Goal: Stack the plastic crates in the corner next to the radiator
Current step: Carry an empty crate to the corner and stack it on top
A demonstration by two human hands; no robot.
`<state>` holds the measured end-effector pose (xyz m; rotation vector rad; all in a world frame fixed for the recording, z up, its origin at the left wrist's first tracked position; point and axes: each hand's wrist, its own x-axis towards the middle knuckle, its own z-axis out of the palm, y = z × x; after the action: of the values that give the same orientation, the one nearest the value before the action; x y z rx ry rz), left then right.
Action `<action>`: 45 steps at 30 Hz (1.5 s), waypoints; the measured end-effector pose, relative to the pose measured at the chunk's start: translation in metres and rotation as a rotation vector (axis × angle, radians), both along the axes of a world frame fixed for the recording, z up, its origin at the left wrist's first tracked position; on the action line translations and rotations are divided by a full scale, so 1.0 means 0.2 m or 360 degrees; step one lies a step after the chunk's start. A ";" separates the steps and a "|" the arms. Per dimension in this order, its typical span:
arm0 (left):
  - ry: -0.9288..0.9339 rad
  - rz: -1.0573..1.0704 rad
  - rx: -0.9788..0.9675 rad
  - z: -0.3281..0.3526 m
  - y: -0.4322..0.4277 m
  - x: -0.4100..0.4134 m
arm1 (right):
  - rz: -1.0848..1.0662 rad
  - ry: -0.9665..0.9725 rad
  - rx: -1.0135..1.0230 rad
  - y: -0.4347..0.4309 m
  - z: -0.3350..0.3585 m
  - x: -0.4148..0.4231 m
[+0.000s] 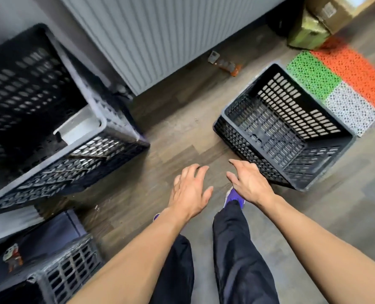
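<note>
A black perforated plastic crate (289, 128) stands alone on the wood floor at the right, empty and open-topped. On the left, a tall stack of dark crates (50, 119) rises in the corner beside the white radiator (160, 38); its top crate holds a white tub. My left hand (189, 190) hovers over the floor with fingers spread, holding nothing. My right hand (246, 181) is open too, its fingertips close to the near-left corner of the lone crate, not touching it.
Another grey crate (68, 270) sits at the lower left. A bottle (224, 63) lies on the floor under the radiator. Green, orange and white floor tiles (344, 84) lie behind the lone crate, with cardboard boxes (320, 20) at the top right. My legs and purple shoes are below.
</note>
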<state>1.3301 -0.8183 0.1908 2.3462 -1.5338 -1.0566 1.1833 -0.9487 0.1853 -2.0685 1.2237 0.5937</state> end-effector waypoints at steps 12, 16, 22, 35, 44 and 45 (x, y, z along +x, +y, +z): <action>-0.0113 -0.0493 0.0256 -0.14 -0.83 -0.52 | -0.0267 0.0048 0.0179 -0.54 -0.17 -0.68; -0.0089 -0.0572 0.0246 -0.25 -1.01 -0.65 | -0.0333 0.0092 0.0252 -0.62 -0.29 -0.79; -0.0231 -0.0805 0.0354 -0.43 -1.13 -0.67 | -0.0407 0.0158 0.0353 -0.65 -0.42 -0.85; -0.0461 -0.1187 0.0301 -0.93 -1.31 -0.51 | -0.0545 0.0237 0.0311 -0.64 -0.85 -0.79; -0.0601 -0.1285 0.0363 -1.17 -1.39 -0.51 | -0.0651 0.0233 0.0392 -0.72 -1.14 -0.74; -0.0603 -0.1294 0.0399 -1.19 -1.41 -0.52 | -0.0647 0.0227 0.0407 -0.72 -1.16 -0.75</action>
<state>1.2253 -1.1000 -0.0469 2.1688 -2.7865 -0.9948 1.0330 -1.0925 -0.0469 -1.5319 1.5123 0.6706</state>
